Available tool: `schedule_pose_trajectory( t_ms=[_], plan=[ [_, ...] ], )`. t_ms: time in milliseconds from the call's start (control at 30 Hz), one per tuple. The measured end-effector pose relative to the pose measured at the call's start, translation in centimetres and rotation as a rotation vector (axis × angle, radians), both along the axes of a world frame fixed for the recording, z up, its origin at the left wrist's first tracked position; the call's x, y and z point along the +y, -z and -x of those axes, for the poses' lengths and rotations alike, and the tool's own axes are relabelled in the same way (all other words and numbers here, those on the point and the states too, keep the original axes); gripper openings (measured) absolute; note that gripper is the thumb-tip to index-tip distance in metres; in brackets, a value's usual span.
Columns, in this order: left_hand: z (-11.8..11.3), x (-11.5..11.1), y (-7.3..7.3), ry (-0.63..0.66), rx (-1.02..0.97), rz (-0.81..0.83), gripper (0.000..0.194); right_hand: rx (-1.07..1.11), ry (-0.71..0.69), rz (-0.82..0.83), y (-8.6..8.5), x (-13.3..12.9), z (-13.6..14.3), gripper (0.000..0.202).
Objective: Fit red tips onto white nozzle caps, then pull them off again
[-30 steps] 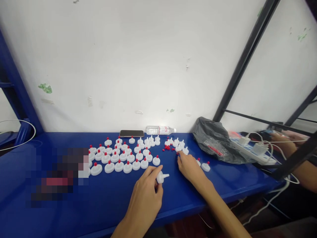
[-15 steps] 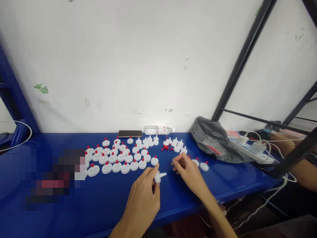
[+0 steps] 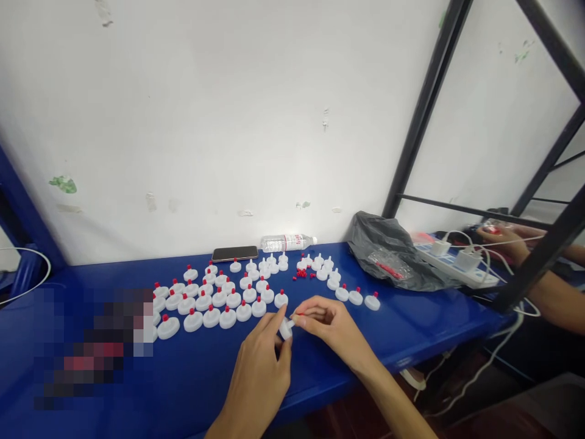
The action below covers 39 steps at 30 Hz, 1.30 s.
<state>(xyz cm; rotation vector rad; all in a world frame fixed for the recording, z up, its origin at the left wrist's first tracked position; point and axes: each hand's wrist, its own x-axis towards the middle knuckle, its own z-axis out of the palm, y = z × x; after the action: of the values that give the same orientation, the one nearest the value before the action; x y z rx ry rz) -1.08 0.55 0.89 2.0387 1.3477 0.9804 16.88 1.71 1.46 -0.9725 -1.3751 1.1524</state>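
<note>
My left hand (image 3: 262, 366) grips a white nozzle cap (image 3: 286, 330) between thumb and fingers, its spout pointing right. Pinched at the spout's end, my right hand (image 3: 331, 326) holds a small red tip (image 3: 299, 314), mostly hidden by the fingers. Rows of white caps with red tips (image 3: 227, 317) stand upright on the blue table to the left. Behind my hands lies a small pile of loose red tips (image 3: 301, 274), with white caps without red tips (image 3: 322, 272) beside it. Several red-tipped caps (image 3: 355, 297) stand right of the pile.
A phone (image 3: 234, 253) and a clear bottle (image 3: 287, 242) lie by the wall. On the right are a black plastic bag (image 3: 397, 259), a power strip (image 3: 461, 265) with cables, and a metal frame. Another person's arm (image 3: 557, 296) shows beyond it.
My right hand has moved left and towards me to meet the cap's spout; a red tip now shows at its fingers. My left hand still grips the cap. The camera view has shifted slightly.
</note>
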Motion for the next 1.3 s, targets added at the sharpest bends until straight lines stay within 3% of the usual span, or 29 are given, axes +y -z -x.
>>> schedule_pose_trajectory(
  t_ms=[367, 567, 933, 1300],
  plan=[
    [0.1, -0.2, -0.5, -0.034, -0.052, 0.087, 0.05, -0.045, 0.007, 0.006, 0.1, -0.1, 0.0, 0.033],
    [0.0, -0.5, -0.7, -0.048, -0.029, 0.076, 0.025, -0.245, -0.03, -0.006, -0.3, -0.5, 0.1, 0.04],
    [0.0, -0.8, 0.0, 0.065, -0.039, 0.026, 0.027, -0.394, -0.104, -0.127, 0.3, -0.6, -0.8, 0.052],
    [0.2, -0.7, 0.2, 0.186, -0.059, 0.006, 0.016, -0.423, -0.16, -0.094, -0.7, -1.0, -1.0, 0.056]
  ],
)
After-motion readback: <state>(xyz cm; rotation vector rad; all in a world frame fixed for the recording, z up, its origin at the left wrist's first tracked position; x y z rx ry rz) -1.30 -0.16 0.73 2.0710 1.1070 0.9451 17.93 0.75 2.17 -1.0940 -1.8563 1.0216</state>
